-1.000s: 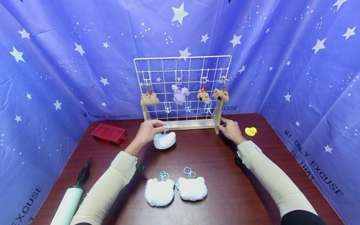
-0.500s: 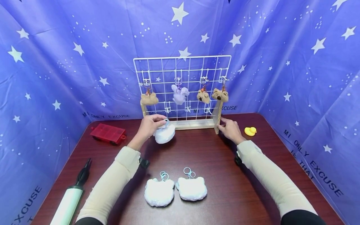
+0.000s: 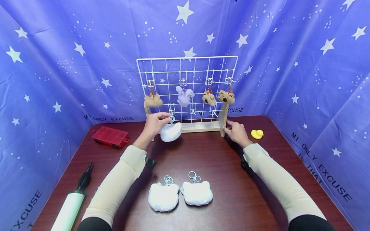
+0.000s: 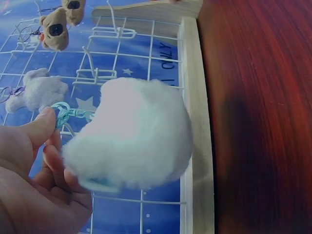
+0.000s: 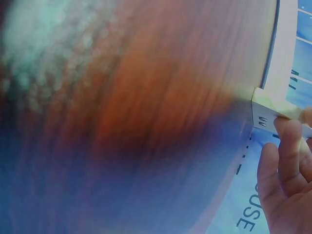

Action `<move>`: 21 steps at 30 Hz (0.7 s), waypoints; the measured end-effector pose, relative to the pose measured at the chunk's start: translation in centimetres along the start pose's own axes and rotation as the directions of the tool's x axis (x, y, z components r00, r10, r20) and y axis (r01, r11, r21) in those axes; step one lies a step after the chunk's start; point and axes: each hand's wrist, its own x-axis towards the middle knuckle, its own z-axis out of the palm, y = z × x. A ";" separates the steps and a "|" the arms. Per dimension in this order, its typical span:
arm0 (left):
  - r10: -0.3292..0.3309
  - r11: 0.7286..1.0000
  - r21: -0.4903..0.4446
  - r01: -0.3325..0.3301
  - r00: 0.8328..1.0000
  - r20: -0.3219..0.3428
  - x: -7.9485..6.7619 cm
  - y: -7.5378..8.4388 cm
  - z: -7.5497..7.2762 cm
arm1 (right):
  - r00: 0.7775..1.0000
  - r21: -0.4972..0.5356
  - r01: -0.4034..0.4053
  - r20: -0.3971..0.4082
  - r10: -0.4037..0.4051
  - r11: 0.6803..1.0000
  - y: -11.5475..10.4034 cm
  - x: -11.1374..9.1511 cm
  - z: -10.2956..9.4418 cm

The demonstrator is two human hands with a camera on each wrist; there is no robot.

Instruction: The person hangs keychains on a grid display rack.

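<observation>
My left hand (image 3: pixel 154 125) pinches the pale blue key ring (image 4: pixel 62 114) of a white plush keychain (image 3: pixel 171 132) between thumb and forefinger. The plush hangs off the table in front of the lower left part of a white wire grid rack (image 3: pixel 187 58), below a hook (image 3: pixel 172 111). In the left wrist view, its fluffy body covers part of the grid and the wooden base (image 4: pixel 197 97). My right hand (image 3: pixel 237 132) grips the rack's right wooden leg (image 3: pixel 224 123), thumb in front; the right wrist view shows fingers at the wood's end (image 5: pixel 273 107).
Brown plush keychains (image 3: pixel 153 100) and a lilac one (image 3: pixel 185 96) hang on the upper hooks. Two white plush keychains (image 3: pixel 163 197) lie at the front. A red case (image 3: pixel 110 136) and a hand pump (image 3: pixel 69 208) stand left, a yellow duck (image 3: pixel 257 134) right.
My left hand has raised the white plush keychain from the table towards the rack's lower left hook. The right hand has stayed on the wooden leg.
</observation>
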 end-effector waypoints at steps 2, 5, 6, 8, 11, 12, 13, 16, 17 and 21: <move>-0.007 1.000 -0.002 0.007 1.000 -0.004 0.1 0.2 0.0 | 1.000 -0.002 0.005 -0.001 -0.005 1.000 0.0 0.0 -0.1; -0.015 1.000 -0.012 0.015 1.000 -0.006 0.3 0.3 0.0 | 1.000 -0.007 0.010 -0.002 -0.010 1.000 0.0 0.0 -0.1; -0.017 1.000 -0.020 0.017 1.000 -0.006 0.4 0.3 0.0 | 1.000 -0.008 0.011 -0.003 -0.011 1.000 -0.1 0.0 -0.1; -0.017 0.999 -0.038 0.017 1.000 -0.009 0.6 0.3 0.1 | 1.000 -0.006 0.007 0.000 -0.007 1.000 -0.1 0.0 -0.1; -0.021 0.998 -0.056 0.020 1.000 -0.011 0.9 0.1 0.3 | 1.000 -0.002 0.005 0.003 -0.005 1.000 -0.2 0.1 0.0; -0.025 0.998 -0.059 0.024 1.000 -0.014 1.0 0.0 0.4 | 1.000 -0.002 0.009 0.002 -0.009 1.000 -0.2 0.1 0.0; -0.029 0.998 -0.058 0.028 1.000 -0.014 1.0 0.0 0.4 | 1.000 -0.001 0.009 0.001 -0.009 1.000 -0.2 0.1 0.0; -0.042 0.998 -0.047 0.041 0.999 -0.015 1.2 -0.2 0.7 | 1.000 -0.002 0.014 -0.005 -0.014 1.000 -0.2 0.0 0.1; -0.047 0.998 -0.048 0.046 0.999 -0.015 1.2 -0.3 0.7 | 1.000 -0.004 0.016 -0.008 -0.016 1.000 -0.2 0.0 0.0; -0.061 0.997 -0.042 0.061 0.998 -0.009 1.2 -0.3 0.8 | 1.000 -0.005 0.013 -0.007 -0.013 1.000 -0.2 -0.1 -0.1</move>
